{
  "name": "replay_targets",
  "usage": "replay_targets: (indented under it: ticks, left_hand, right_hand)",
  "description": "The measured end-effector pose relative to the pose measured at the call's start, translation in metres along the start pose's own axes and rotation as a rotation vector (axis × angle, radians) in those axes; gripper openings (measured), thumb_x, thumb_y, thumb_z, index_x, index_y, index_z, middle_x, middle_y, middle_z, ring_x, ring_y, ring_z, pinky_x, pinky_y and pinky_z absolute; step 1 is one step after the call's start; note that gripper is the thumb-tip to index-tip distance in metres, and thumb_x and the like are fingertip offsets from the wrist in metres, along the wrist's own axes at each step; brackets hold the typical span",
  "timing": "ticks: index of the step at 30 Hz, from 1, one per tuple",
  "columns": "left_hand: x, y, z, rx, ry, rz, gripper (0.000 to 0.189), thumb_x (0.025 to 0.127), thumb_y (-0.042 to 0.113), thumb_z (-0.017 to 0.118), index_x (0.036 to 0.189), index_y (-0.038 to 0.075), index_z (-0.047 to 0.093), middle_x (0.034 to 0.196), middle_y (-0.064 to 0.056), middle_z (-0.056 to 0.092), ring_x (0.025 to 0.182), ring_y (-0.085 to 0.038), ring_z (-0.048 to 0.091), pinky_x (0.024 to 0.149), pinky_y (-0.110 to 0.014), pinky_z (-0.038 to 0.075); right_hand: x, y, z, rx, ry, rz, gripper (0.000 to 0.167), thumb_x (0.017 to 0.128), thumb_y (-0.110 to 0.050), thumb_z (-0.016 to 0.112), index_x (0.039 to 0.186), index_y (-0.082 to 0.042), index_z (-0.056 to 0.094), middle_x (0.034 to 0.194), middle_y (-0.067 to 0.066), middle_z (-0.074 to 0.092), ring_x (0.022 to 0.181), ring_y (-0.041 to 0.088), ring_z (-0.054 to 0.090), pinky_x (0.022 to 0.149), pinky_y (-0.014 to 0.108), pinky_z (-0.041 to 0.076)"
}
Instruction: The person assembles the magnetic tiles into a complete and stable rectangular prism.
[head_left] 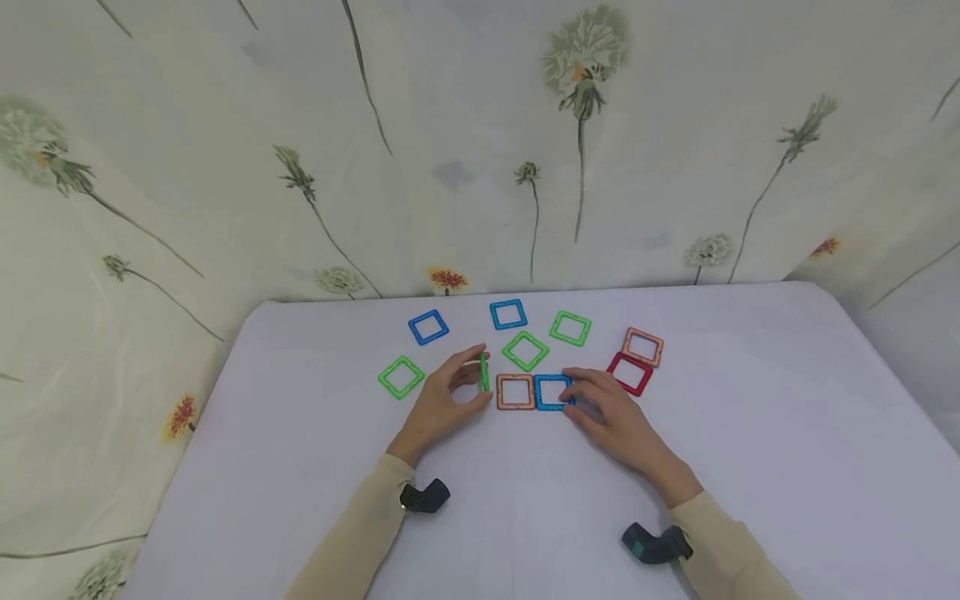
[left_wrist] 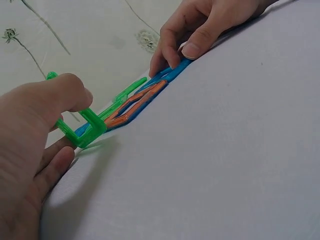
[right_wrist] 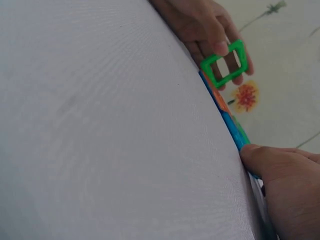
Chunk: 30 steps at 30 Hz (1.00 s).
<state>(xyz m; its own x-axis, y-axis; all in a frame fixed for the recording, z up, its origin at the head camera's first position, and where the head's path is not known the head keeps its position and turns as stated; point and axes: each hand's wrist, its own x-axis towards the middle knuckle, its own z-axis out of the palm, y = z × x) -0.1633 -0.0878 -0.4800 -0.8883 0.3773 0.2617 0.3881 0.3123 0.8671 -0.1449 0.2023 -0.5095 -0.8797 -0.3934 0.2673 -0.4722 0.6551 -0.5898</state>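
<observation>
My left hand [head_left: 447, 398] holds a green square magnetic tile [head_left: 484, 372] on edge between thumb and fingers; in the left wrist view its frame [left_wrist: 95, 131] stands upright. Just to its right, an orange magnetic tile [head_left: 515, 407] lies flat on the table. Against the orange tile's right side lies a blue magnetic tile [head_left: 549, 407], also flat. My right hand [head_left: 611, 417] pinches that blue tile at its right edge, the thumb at the near corner and fingers at the far one. Part of this edge is hidden beneath the fingers.
Behind the hands lie green tiles [head_left: 516, 361] [head_left: 567, 341] and blue tiles [head_left: 511, 326] [head_left: 435, 337]. Another green tile [head_left: 411, 387] is left of my left hand. A red tile [head_left: 625, 386] touches an orange one [head_left: 647, 333] beyond my right hand. A flowered cloth [head_left: 480, 167] hangs behind the table.
</observation>
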Motion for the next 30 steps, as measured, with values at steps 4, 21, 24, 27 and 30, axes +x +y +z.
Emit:
replay_targets:
  ticks: [4,21,24,27,30]
  left_hand:
    - [-0.001,0.005,-0.001,0.001,-0.015,0.007,0.068,0.081,0.003,0.071,0.141,0.009,0.040,0.140,-0.014,0.049,0.123,-0.026,0.054,0.101,-0.039,0.046]
    - [0.000,-0.016,0.009,0.005,-0.038,0.053,0.070,0.079,0.001,0.073,0.140,0.009,0.041,0.141,-0.009,0.047,0.125,-0.021,0.052,0.102,-0.033,0.045]
    - [0.001,-0.022,0.009,0.002,-0.043,0.049,0.071,0.079,0.004,0.074,0.141,0.013,0.041,0.141,-0.002,0.048,0.126,-0.018,0.051,0.102,-0.031,0.045]
    - [0.003,-0.028,0.008,0.018,-0.065,0.064,0.071,0.080,0.008,0.074,0.142,0.016,0.040,0.141,0.003,0.047,0.126,-0.015,0.050,0.102,-0.028,0.045]
    - [0.004,-0.030,0.007,0.038,-0.085,0.082,0.072,0.080,0.009,0.074,0.142,0.016,0.039,0.141,0.004,0.046,0.127,-0.013,0.049,0.102,-0.024,0.044]
  right_hand:
    - [0.000,0.001,0.000,-0.007,-0.005,-0.001,0.019,0.088,-0.019,0.067,0.105,-0.026,0.062,0.138,-0.002,0.049,0.131,0.017,0.039,0.100,0.045,0.045]
    - [0.002,0.002,0.001,-0.004,0.009,-0.020,0.017,0.088,-0.020,0.067,0.103,-0.026,0.063,0.137,-0.002,0.051,0.129,0.018,0.042,0.101,0.047,0.040]
    - [0.004,0.002,0.002,-0.006,0.011,-0.021,0.016,0.088,-0.020,0.067,0.103,-0.026,0.063,0.137,-0.001,0.051,0.128,0.019,0.042,0.101,0.048,0.040]
    - [0.005,0.001,0.002,0.000,0.015,-0.014,0.016,0.088,-0.020,0.067,0.103,-0.025,0.063,0.137,-0.001,0.052,0.128,0.020,0.042,0.100,0.048,0.040]
    - [0.006,0.002,0.003,0.001,0.019,-0.015,0.017,0.088,-0.021,0.067,0.104,-0.024,0.063,0.137,0.000,0.052,0.128,0.020,0.042,0.100,0.048,0.041]
